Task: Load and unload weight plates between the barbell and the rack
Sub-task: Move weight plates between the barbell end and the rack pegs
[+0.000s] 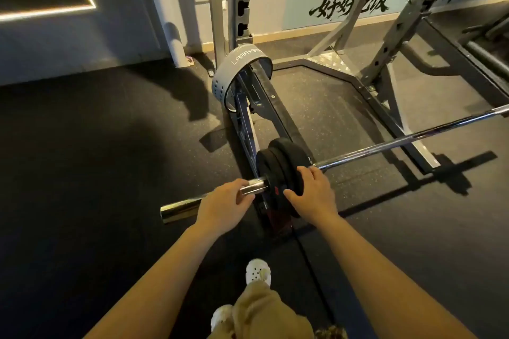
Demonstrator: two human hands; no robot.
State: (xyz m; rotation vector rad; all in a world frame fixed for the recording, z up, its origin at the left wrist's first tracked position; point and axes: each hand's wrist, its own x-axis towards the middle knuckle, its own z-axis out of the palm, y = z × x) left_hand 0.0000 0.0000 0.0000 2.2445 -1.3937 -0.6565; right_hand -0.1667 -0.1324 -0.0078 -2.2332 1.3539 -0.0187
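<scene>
Fingers of the right hand (311, 195) curl over the rim of the black weight plates (283, 173) on the barbell (385, 148) sleeve near the rack (391, 30); the left hand (223, 205) wraps the sleeve. Unloading looks likely: next, slide 1 plate outward, keeping it square.

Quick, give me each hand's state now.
Left hand: fingers curled over the shiny chrome barbell sleeve.
Right hand: fingers gripping the rim of the black round weight plates.
</scene>
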